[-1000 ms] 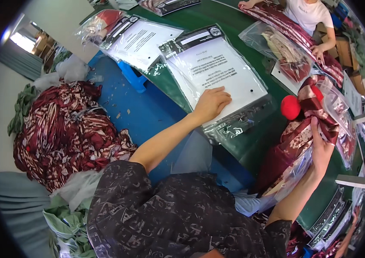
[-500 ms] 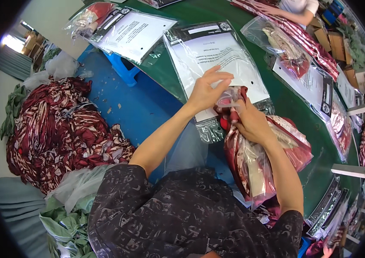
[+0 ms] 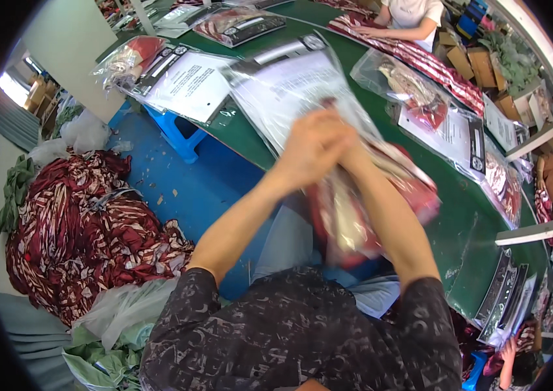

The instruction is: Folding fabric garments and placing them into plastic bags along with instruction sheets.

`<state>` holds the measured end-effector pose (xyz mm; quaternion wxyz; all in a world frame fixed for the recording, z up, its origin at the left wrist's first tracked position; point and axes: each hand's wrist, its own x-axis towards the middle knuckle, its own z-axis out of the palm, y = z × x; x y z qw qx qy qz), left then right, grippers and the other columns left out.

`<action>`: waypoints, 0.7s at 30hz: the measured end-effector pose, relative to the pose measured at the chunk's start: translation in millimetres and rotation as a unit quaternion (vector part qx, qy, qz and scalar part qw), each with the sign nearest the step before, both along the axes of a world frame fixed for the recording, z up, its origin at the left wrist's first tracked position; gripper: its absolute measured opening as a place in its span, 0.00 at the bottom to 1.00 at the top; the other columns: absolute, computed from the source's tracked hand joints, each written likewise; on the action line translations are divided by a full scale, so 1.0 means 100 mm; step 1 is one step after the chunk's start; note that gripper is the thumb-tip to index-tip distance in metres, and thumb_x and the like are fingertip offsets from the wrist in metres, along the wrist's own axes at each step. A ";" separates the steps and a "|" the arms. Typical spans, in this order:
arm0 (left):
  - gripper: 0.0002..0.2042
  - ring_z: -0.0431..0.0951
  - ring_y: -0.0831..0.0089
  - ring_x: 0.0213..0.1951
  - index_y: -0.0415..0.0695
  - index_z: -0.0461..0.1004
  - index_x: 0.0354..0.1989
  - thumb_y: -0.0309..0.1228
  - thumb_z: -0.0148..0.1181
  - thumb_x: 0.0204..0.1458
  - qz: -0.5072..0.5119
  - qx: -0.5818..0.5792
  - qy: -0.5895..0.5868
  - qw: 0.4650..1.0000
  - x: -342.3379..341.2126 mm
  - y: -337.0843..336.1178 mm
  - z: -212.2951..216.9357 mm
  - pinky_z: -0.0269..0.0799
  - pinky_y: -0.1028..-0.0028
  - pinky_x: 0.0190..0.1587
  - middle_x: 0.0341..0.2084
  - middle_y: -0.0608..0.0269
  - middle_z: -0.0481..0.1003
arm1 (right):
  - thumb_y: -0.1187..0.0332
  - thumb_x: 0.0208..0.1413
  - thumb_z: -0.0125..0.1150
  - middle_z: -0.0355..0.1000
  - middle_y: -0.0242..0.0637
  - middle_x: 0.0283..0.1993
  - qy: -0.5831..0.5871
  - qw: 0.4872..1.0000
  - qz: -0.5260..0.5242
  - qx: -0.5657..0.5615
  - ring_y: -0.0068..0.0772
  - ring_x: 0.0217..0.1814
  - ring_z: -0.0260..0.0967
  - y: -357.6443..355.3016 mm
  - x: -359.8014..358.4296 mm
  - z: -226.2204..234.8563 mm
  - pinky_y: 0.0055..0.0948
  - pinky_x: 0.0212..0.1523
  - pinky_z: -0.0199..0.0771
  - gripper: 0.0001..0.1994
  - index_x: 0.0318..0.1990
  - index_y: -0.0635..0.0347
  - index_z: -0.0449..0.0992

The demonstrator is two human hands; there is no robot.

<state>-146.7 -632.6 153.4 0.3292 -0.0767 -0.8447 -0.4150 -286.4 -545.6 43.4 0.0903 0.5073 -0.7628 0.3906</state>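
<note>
Over the near edge of the green table, my two hands are close together, blurred by motion. My left hand (image 3: 308, 150) is closed against my right; what its fingers hold, if anything, is hidden. My right hand (image 3: 347, 146) grips the gathered neck of a clear plastic bag of fabric (image 3: 348, 225). The bag hangs below my hands, filled with red and cream cloth, its lower end smeared by motion. Just beyond my hands, a flat clear packet (image 3: 286, 78) with a white printed sheet and a black header lies on the green table (image 3: 469, 208), partly covered by my hands.
A big heap of red and cream striped cloth (image 3: 94, 228) lies on the blue floor at left. A blue stool (image 3: 182, 133) stands under the table edge. More packets (image 3: 188, 81) lie around the tabletop. Across the table, a person (image 3: 413, 16) handles striped fabric (image 3: 420, 62).
My left hand, spread beside the bag's neck before, has closed in against my right hand. Both hands and the bag have shifted left and a little away from me. The view has shifted slightly.
</note>
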 end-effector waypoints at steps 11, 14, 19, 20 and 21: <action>0.08 0.71 0.65 0.48 0.43 0.81 0.40 0.28 0.60 0.53 -0.135 0.025 0.027 0.990 0.42 1.54 -0.59 0.67 0.68 0.53 0.44 0.65 0.79 | 0.62 0.65 0.49 0.74 0.46 0.40 -0.262 0.909 -0.216 0.243 0.42 0.37 0.72 2.01 0.96 0.43 0.38 0.37 0.75 0.17 0.54 0.64 0.71; 0.08 0.71 0.66 0.48 0.42 0.79 0.39 0.27 0.60 0.51 -0.127 -0.053 0.059 0.989 0.33 1.62 -0.52 0.66 0.69 0.53 0.44 0.64 0.78 | 0.62 0.65 0.48 0.73 0.47 0.42 -0.241 0.934 -0.184 0.190 0.43 0.38 0.73 1.87 0.89 0.23 0.38 0.35 0.75 0.16 0.53 0.61 0.72; 0.09 0.71 0.66 0.48 0.41 0.77 0.38 0.27 0.58 0.47 -0.128 -0.136 0.069 0.980 0.31 1.73 -0.44 0.64 0.69 0.52 0.44 0.62 0.76 | 0.61 0.66 0.48 0.69 0.50 0.45 -0.184 0.974 -0.110 0.078 0.45 0.40 0.73 1.15 0.56 0.07 0.40 0.32 0.75 0.14 0.52 0.56 0.73; 0.10 0.71 0.66 0.48 0.41 0.76 0.38 0.27 0.58 0.47 -0.142 -0.140 0.067 0.978 0.27 1.76 -0.41 0.64 0.69 0.52 0.44 0.62 0.76 | 0.62 0.67 0.46 0.69 0.50 0.47 -0.120 0.931 -0.179 0.294 0.46 0.40 0.73 1.06 0.45 0.14 0.41 0.35 0.75 0.16 0.57 0.55 0.70; 0.10 0.71 0.66 0.48 0.40 0.75 0.38 0.27 0.58 0.46 -0.135 -0.149 0.055 0.978 0.29 1.74 -0.40 0.63 0.69 0.52 0.44 0.61 0.75 | 0.63 0.67 0.45 0.68 0.50 0.49 -0.050 0.841 -0.213 0.494 0.46 0.41 0.73 0.91 0.42 0.16 0.42 0.38 0.75 0.19 0.63 0.55 0.66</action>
